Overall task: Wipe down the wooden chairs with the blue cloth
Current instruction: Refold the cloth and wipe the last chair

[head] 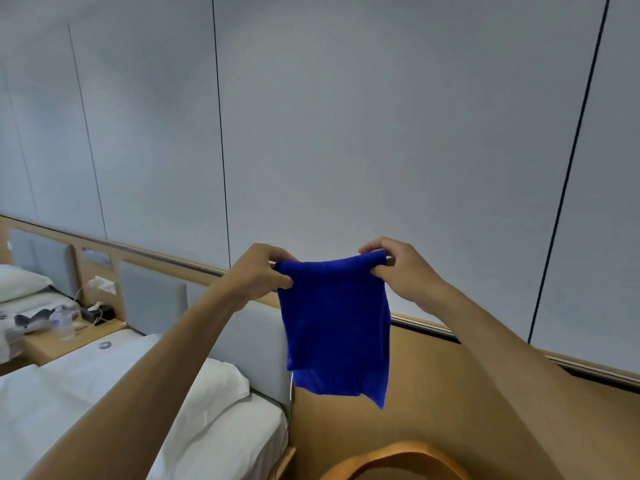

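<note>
At the far left stands a light wooden bedside worktop (74, 336) with small clutter on it, and next to it a bed with white sheets and a white pillow (214, 379). These have no part in the job.

The left hand (258, 273) is raised in front of the grey panelled wall (381, 116), and its fingers (282, 281) pinch the upper left corner of the bright blue square cloth (336, 327), thumb against curled fingers. The right hand (403, 268) pinches the upper right corner in the same way. The cloth hangs free in the air between them, top edge stretched, lower edge loose and a little uneven.

Below it, at the bottom edge of the view, the curved back of a light wooden chair (398, 457) shows; the cloth does not touch it, and the seat is out of sight.

The step in hand seems to be preparing the cloth. To do it well, I would fold it once or twice into a flat pad that fills one palm, so no corner drags. Then bring it down on the chair's top rail and wipe along the curve with even pressure, the free hand steadying the chair
</note>
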A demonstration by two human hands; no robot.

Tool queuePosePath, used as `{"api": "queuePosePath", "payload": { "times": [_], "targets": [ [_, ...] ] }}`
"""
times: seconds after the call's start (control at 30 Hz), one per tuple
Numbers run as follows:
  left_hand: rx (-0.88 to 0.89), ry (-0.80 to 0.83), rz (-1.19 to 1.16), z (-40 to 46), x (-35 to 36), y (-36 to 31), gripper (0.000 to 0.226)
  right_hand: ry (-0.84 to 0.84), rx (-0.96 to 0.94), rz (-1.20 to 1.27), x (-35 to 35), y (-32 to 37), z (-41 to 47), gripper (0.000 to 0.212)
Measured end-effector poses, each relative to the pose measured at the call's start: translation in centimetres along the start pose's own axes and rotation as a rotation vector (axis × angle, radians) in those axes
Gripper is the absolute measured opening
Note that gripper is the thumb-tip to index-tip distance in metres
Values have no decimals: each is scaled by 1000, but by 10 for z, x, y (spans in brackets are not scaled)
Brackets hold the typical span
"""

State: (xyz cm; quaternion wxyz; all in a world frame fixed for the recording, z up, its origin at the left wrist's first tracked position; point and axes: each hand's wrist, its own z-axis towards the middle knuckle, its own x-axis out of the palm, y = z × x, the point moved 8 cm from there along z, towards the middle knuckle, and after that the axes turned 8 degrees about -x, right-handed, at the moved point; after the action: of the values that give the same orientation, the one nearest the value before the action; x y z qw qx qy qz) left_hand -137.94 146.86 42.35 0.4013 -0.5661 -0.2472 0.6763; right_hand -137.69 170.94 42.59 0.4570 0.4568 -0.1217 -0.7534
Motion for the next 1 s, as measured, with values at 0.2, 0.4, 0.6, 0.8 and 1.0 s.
{"api": "queuePosePath", "payload": {
  "times": [0.2, 0.4, 0.6, 0.8, 1.0],
  "targets": [
    [-14, -20, 35, 27, 12, 73, 18, 200, -99, -269, 73, -40, 22, 45],
    [-92, 5, -55, 69, 55, 150, 14, 273, 1, -235, 125, -124, 42, 32],
    [-189, 134, 90, 107, 138, 256, 13, 404, 179, -173, 206, -239, 32, 31],
    [-217, 76, 25, 98, 219, 396, 10, 438, 325, -68, 322, -368, -13, 31],
    [-269, 198, 24, 70, 310, 500, 24, 425, 476, -94, 393, -475, -90, 40]
  ]
}}
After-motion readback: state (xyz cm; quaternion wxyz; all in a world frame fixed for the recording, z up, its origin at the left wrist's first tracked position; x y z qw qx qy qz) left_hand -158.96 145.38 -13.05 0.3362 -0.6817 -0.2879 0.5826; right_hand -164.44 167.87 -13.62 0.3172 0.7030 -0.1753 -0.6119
